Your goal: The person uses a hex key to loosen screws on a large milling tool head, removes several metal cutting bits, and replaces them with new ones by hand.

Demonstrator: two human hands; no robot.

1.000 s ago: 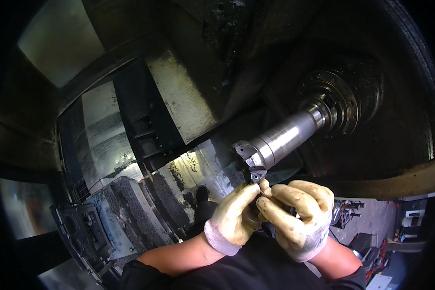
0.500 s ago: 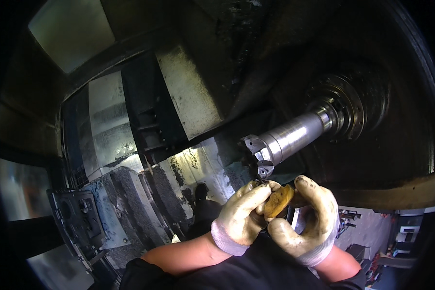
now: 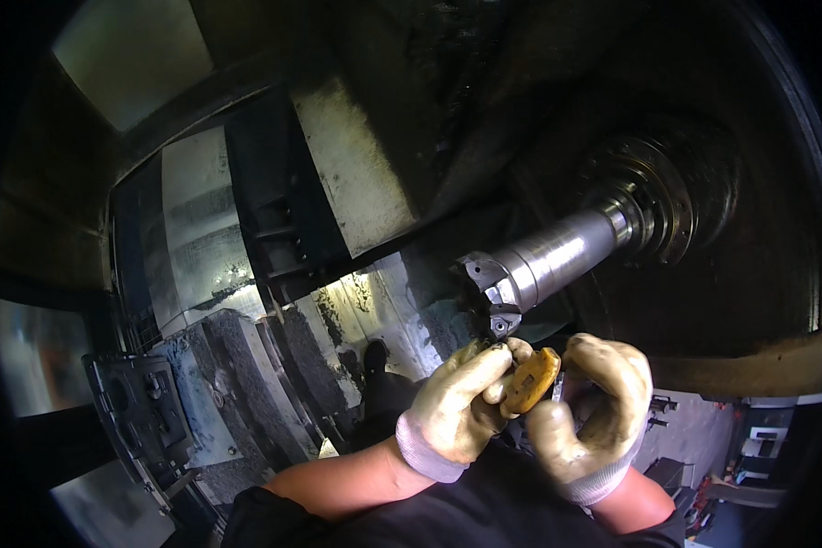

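My left hand (image 3: 459,402), in a stained white work glove, is closed beside a tool with a yellow oval handle (image 3: 532,382). Its fingertips grip the tool just below the milling cutter head (image 3: 491,290); the tool's shaft is hidden by the glove. My right hand (image 3: 598,411), gloved the same way, curves around the handle's right side with thumb and fingers apart, not touching it. The cutter head, with pockets and a screw at its lower edge, sits at the end of a shiny steel arbor (image 3: 571,251).
The arbor comes out of a round spindle flange (image 3: 667,205) in the dark machine wall at right. Metal way covers (image 3: 205,219) and a chip-strewn ledge (image 3: 237,393) lie at left. A black boxy part (image 3: 146,402) stands farther left. Shop floor (image 3: 694,434) shows lower right.
My right hand has let go of the yellow handle and drawn slightly to the right, its fingers spreading. The handle has turned, showing its broad side. My left hand stays almost in place.
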